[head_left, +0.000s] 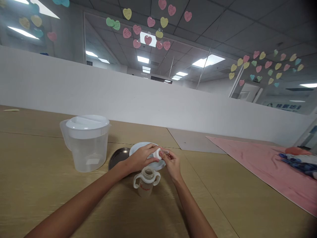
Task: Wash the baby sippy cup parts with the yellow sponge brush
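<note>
1. White wall (138, 102). Runs right across behind the work, with glass above.
2. Wood-toned table (247, 198). Carries everything below; shows dark seams between its panels.
3. Pink cloth (260, 162). Lies over the far right side, with a fabric bundle (299, 162) in blue, white and orange on top.
4. Translucent jug (90, 142). Stands upright to the left, white lid on, handle turned left, well apart from the bottle.
5. Pale plate (138, 146). Sits behind the hands, partly hidden by them.
6. Dark metal dish (119, 159). Lies just left of the plate, partly covered by the left forearm.
7. Left hand (142, 157). Reaches in over the plate, thumb and forefinger closed around the white cap.
8. Right hand (172, 165). Meets the left above the plate, thumb and fingers pinching the clear tip.
9. Bottle (145, 186). Stands upright on the table between the forearms, below the hands; has two curved white handles, red lettering and an uncovered neck.
10. Heart-shaped notes (137, 29). Dot the glass in pink, yellow, green and blue.
11. White cap (156, 154). Held above the bottle, between both hands.
12. Clear tip (165, 152). Just right of the cap; cannot tell whether joined to it.
</note>
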The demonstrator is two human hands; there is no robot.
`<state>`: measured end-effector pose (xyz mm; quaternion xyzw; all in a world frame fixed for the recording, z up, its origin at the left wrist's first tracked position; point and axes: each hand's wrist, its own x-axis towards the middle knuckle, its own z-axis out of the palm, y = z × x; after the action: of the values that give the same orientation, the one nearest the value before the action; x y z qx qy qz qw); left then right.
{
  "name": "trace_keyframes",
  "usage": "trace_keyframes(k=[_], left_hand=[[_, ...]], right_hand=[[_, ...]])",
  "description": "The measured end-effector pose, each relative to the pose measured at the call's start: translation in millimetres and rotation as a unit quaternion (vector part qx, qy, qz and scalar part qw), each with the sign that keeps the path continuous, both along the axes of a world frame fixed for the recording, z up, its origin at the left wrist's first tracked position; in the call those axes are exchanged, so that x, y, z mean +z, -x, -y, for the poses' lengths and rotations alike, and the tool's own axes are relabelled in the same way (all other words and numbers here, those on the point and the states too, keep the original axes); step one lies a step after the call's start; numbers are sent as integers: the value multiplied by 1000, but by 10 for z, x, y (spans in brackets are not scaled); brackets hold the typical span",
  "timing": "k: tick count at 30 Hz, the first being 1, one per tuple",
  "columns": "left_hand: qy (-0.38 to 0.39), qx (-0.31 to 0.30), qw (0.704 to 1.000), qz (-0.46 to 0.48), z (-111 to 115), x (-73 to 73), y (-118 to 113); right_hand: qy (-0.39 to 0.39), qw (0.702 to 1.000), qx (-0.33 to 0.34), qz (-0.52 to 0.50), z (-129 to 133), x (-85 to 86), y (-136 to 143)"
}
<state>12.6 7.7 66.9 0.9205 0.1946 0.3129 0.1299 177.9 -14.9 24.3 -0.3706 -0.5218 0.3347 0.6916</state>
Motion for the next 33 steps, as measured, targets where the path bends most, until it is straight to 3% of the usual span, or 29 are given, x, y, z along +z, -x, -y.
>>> trace_keyframes(k=[12, 21, 28, 30, 33], left_hand=[[7, -11, 1000, -21, -46, -2, 49], [28, -27, 999, -24, -43, 95, 122], [62, -8, 998, -23, -86, 174, 229], [65, 20, 998, -5, -124, 197, 283], [32, 96, 995, -18, -201, 192, 358]], right_hand=[[42, 998, 43, -8, -27, -28, -70], [71, 987, 139, -29, -51, -16, -87], [83, 977, 172, -90, -42, 10, -99], [74, 983, 152, -76, -52, 7, -118], [39, 996, 37, 69, -94, -49, -142]])
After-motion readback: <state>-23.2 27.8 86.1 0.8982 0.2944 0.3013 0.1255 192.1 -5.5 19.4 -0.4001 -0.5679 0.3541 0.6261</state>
